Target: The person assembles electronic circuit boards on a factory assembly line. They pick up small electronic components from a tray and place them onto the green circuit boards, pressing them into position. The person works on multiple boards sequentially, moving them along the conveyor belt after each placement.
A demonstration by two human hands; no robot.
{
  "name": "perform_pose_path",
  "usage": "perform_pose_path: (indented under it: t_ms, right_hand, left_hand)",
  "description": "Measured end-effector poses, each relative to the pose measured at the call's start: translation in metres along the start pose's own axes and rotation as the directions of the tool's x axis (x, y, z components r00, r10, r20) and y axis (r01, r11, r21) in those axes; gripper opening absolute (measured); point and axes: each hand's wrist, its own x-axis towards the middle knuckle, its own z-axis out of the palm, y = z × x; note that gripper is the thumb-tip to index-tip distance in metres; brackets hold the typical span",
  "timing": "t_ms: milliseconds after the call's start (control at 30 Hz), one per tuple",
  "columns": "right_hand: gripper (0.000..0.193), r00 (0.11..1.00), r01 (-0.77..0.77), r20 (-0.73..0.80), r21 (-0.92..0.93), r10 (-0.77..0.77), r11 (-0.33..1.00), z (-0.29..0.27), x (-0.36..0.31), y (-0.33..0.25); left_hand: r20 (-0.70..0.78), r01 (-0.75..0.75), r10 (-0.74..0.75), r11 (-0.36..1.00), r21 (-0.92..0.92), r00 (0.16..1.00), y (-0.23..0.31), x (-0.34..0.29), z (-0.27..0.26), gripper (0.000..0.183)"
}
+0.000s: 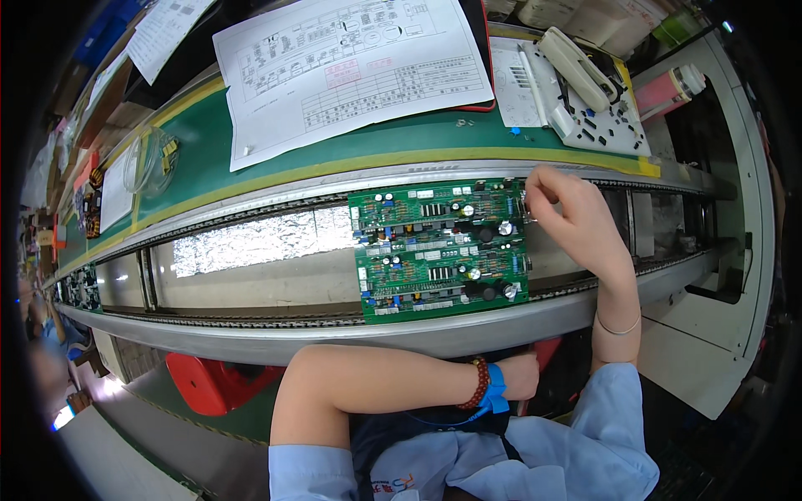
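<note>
A green circuit board [443,250] full of capacitors, connectors and other components lies across the two rails of a conveyor. At its upper right edge is my right hand [568,213], with thumb and fingers pinched together. Whatever small part they grip is hidden by the fingertips, close to metal pieces on the board's edge. My left forearm crosses in front of my body below the conveyor, wearing a beaded bracelet [478,382] and a blue wrist strap [496,389]. Beyond the strap my left hand [523,376] is curled closed, away from the board; its inside cannot be seen.
Behind the conveyor's rail [276,328], a printed diagram sheet [359,75] lies on a green bench. Right of it are a white tray [597,125] of small black parts, a beige handset [576,67] and a pink bottle [668,90]. A red stool [200,384] stands below.
</note>
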Motion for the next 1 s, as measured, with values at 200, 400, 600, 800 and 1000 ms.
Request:
perform_pose_path:
  t_ms: [200,400,600,800,1000]
  right_hand:
    - [0.016,0.997,-0.028,0.072,0.153,0.018,0.988,0.002,0.0,0.001]
    - [0.015,0.994,-0.002,0.108,0.257,-0.027,0.966,0.007,0.001,0.009]
    - [0.014,0.984,-0.072,0.175,0.267,0.025,0.961,0.005,0.003,0.003]
    - [0.015,0.985,-0.095,0.162,0.254,0.055,0.962,0.004,0.003,0.0]
    - [0.021,0.995,-0.018,0.098,0.23,-0.005,0.973,0.009,0.004,0.004]
  left_hand:
    - [0.002,-0.001,0.001,1.0,-0.027,1.0,0.002,0.001,0.006,0.013]
    - [-0.007,0.009,-0.009,1.0,0.0,1.0,0.003,0.002,0.01,0.013]
    - [0.02,-0.006,0.007,0.999,-0.05,1.0,0.001,-0.001,0.008,0.013]
    - [0.026,0.002,-0.001,0.998,-0.057,1.0,0.003,-0.002,0.011,0.013]
    - [0.025,-0.013,0.014,0.998,-0.054,1.0,0.005,0.002,0.009,0.013]
